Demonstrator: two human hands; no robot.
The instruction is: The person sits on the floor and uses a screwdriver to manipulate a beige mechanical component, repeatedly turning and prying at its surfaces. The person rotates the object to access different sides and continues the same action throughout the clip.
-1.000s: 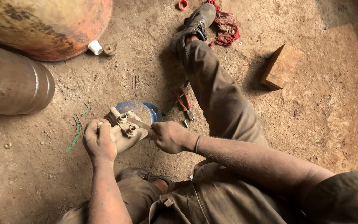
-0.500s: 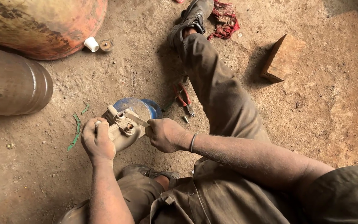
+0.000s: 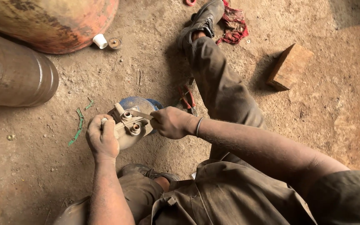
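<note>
I sit on a dirt floor with one leg stretched out. My left hand [image 3: 101,138] grips the side of a round, dusty metal part [image 3: 126,132] that carries two small bolt heads. My right hand [image 3: 171,122] is shut on a slim flat tool [image 3: 140,113] whose tip rests on the fittings at the top of that part. A blue disc [image 3: 140,103] shows just behind the part, partly hidden by it.
Red-handled pliers [image 3: 187,98] lie beside my stretched leg. A wooden block [image 3: 289,66] sits at the right, a red rag [image 3: 234,26] by my shoe. An orange tank [image 3: 51,21] and a metal cylinder [image 3: 13,75] lie at the upper left, with a white cap [image 3: 100,41] nearby.
Both hands and the metal part stay almost in place; the view has shifted slightly and my right hand has moved the tool a little on the fittings.
</note>
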